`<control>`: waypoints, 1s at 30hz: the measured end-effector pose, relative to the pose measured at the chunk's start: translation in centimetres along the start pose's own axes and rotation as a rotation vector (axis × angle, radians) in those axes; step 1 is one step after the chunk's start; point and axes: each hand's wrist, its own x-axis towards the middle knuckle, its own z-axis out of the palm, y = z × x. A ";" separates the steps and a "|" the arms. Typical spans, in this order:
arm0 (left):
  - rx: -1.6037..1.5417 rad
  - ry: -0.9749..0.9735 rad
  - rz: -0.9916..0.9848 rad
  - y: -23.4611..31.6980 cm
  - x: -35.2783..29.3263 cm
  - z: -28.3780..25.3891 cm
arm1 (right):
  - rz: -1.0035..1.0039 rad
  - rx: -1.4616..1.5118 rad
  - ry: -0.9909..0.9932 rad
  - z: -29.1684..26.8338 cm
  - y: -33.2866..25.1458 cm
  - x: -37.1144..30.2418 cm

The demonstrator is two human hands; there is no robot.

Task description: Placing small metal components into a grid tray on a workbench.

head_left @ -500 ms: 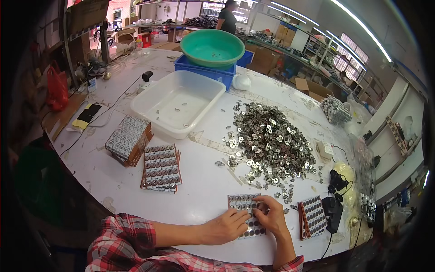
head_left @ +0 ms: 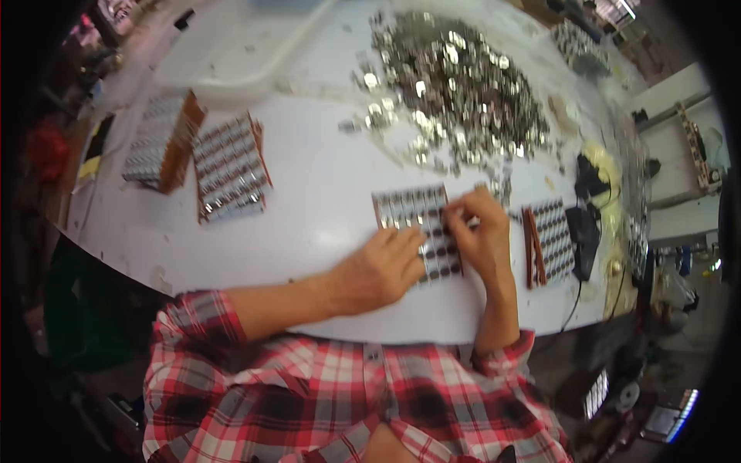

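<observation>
A flat panel (head_left: pixel 438 251) with rows of round dark spots lies in front of me; shiny pieces sit in its far rows. My left hand (head_left: pixel 380 266) rests on its left side, fingers stretched out over the middle rows. At the right edge my right hand (head_left: pixel 482 231) is bent in a pinch, thumb and forefinger close together. Whatever is between those fingertips is too small and blurred to make out. Beyond the panel spreads a large heap of small metal pieces (head_left: pixel 463 85).
To the right lies a stack of similar panels (head_left: pixel 554 239), beside a black power strip (head_left: pixel 584 239). On the left are a stack of panels carrying metal pieces (head_left: pixel 230 166) and a taller panel stack (head_left: pixel 158 143). A translucent white tub (head_left: pixel 231 85) stands behind them.
The view has tipped downward, so the table's things sit higher and my checked shirt shows. The blur is stronger. Both hands stay at the panel, the right still by its right edge.
</observation>
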 end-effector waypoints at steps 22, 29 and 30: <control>-0.009 0.019 0.002 0.0 -0.7 0.4 | 0.349 0.196 -0.064 1.2 0.1 -0.8; -0.045 0.052 -0.023 -0.7 -0.1 0.2 | 0.485 0.415 -0.047 1.1 0.3 0.0; -0.066 0.049 -0.030 -0.5 -0.4 0.3 | 0.496 0.412 -0.058 1.3 0.0 -0.2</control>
